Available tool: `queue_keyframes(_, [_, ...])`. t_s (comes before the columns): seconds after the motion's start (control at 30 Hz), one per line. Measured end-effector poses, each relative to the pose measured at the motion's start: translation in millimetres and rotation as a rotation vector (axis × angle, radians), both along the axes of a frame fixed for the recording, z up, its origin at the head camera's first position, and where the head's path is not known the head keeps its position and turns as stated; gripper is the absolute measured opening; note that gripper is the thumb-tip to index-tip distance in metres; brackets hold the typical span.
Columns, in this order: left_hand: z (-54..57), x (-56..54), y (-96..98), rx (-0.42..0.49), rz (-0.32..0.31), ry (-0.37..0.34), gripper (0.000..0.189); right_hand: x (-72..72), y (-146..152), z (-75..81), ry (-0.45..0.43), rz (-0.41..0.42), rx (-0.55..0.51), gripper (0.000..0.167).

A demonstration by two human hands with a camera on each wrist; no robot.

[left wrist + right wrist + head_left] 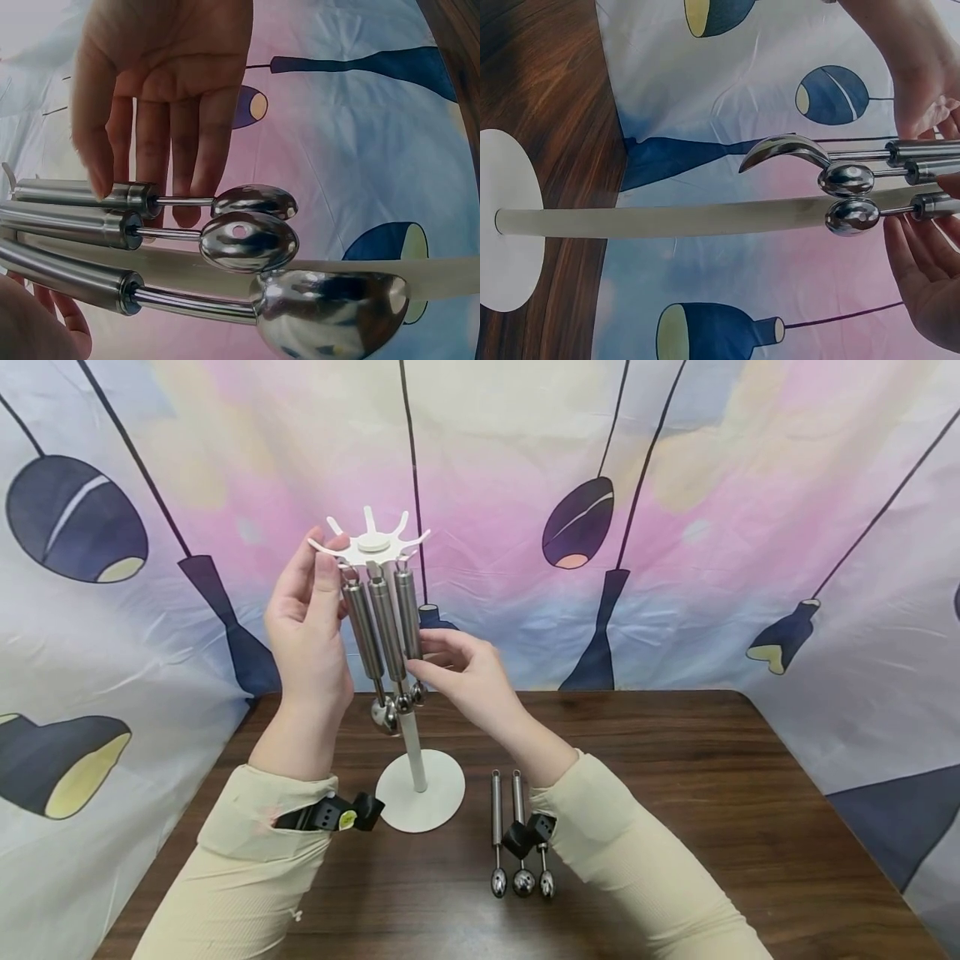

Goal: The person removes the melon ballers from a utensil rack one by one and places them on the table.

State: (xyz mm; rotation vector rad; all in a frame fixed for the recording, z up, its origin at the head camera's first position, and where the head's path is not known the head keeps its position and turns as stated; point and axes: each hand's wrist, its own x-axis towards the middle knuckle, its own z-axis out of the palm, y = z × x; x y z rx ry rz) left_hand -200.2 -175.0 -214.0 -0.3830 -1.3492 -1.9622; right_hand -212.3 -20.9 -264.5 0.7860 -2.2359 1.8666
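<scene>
A white rack with hook arms around its top holds three hanging steel scoops. My left hand pinches one of the rack's arms at the left side. With thumb and fingers, my right hand grips the handle of the rightmost hanging melon baller, whose small bowl shows in the right wrist view. Beside it hangs another melon baller with a hole in its bowl. The leftmost scoop has a larger, curved bowl and hangs nearest my left hand.
The rack's pole rises from a round white base on the dark wooden table. Three more steel ballers lie side by side to the right, partly under my right forearm. A patterned curtain stands behind the table.
</scene>
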Motion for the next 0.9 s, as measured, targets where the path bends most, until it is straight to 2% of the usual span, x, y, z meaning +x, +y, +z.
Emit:
queue_keyframes(0.43, [1.4,-0.7,0.5,0.017,-0.017,0.02,0.04,2.7,2.4,2.1,0.024,-0.035,0.0,0.034])
queue_keyframes(0.9, [0.4,2.2,2.0,0.037,0.015,0.011,0.036,8.9,11.6,9.2,0.035,-0.004,-0.107,0.03])
